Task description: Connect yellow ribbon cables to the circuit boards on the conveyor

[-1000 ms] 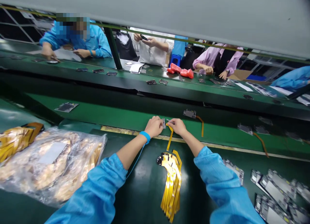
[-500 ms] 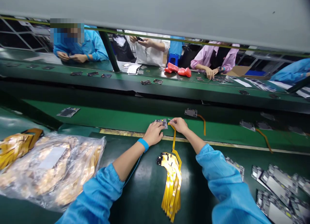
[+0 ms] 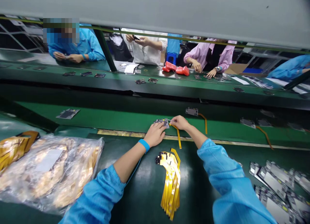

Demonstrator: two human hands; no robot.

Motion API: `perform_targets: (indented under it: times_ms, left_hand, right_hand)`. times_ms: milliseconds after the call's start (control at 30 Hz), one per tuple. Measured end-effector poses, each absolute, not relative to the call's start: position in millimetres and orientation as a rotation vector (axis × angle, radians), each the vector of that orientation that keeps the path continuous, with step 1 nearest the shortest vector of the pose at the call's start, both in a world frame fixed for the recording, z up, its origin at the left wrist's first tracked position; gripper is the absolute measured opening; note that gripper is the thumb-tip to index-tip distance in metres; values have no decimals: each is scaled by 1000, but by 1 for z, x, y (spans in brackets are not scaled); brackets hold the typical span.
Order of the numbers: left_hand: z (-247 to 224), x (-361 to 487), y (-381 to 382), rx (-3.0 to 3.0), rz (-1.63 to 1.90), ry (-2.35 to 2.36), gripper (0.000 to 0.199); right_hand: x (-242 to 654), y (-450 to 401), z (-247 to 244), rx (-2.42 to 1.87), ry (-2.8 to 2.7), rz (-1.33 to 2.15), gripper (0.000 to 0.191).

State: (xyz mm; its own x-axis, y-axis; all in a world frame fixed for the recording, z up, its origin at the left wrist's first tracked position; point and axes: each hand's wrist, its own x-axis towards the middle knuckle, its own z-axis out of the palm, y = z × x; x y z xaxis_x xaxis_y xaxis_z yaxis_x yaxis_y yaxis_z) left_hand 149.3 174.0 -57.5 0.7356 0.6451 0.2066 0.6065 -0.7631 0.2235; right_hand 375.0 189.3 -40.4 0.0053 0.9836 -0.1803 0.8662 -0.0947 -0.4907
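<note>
My left hand (image 3: 155,134), with a blue wrist strap, presses its fingers on a small circuit board (image 3: 165,123) on the green belt and holds it there. Close by on the right, my right hand (image 3: 181,123) has thumb and forefinger pinched on the end of an orange flex cable (image 3: 179,140) at the board's edge. A thin grey sliver shows by these fingertips; I cannot make out what it is. The cable's free end hangs toward me over the belt's edge. Whether cable and board are joined is hidden. Below lies a fanned bundle of flex cables (image 3: 170,182).
A clear plastic bag (image 3: 50,172) of flex cables lies on the left, stacked boards (image 3: 276,182) on the right. Along the belt (image 3: 116,119) sit other boards, some with cables (image 3: 202,120). Co-workers sit across a second line with red bundles (image 3: 175,68) on it.
The cable at my right hand has swung rightward, its free end now apart from the bundle. My hands stay at the board. Across the line, the pink-sleeved person's hands have spread apart.
</note>
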Motion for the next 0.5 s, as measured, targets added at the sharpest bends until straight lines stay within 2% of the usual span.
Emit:
perform_targets:
  times_ms: [233,500]
  left_hand:
    - [-53,163,169,2833,414,1013,37]
    - [-40,189,160,2957,184,1103,48]
  right_hand:
    - [377,194,-28,-2143,-2018,663,17]
    - [378,183,-19,-2211,-2050,573,17]
